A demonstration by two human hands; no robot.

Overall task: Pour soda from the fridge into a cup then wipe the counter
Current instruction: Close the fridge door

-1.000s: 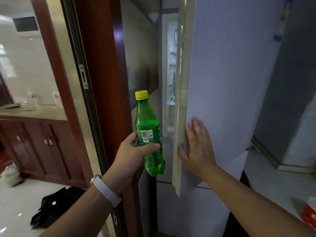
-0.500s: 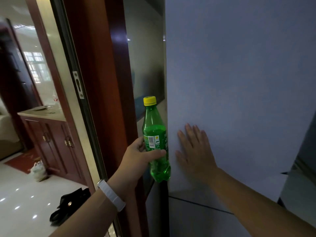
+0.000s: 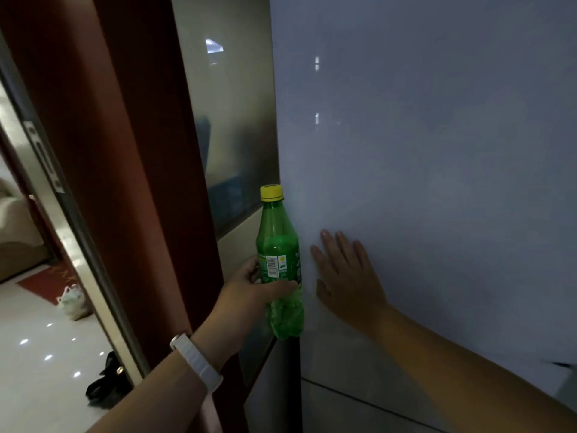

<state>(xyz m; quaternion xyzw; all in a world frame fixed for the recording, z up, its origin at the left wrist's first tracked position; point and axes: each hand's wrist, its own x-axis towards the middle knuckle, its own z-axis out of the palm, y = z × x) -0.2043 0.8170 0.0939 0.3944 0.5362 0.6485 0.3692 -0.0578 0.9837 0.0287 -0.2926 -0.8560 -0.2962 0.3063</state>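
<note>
Fridge door (image 3: 437, 151) looks flush, right hand (image 3: 346, 276) spread flat against it, fingers straight, holding nothing. Left hand (image 3: 246, 289) wraps the capped green soda bottle (image 3: 278, 245), upright just beside the door's edge. Best now: one firm press to seat the seal, with the bottle upright and unshaken.

Black bag (image 3: 106, 385) on glossy floor (image 3: 37, 370) (white sack (image 3: 72, 303) farther back), red-brown door frame (image 3: 125, 182)

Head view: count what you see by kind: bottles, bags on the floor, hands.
Bottles: 1, green soda bottle, in the left hand.
Floor bags: 2, white bag, black bag.
Hands: 2, right hand flat on fridge door.
Total: 5.
</note>
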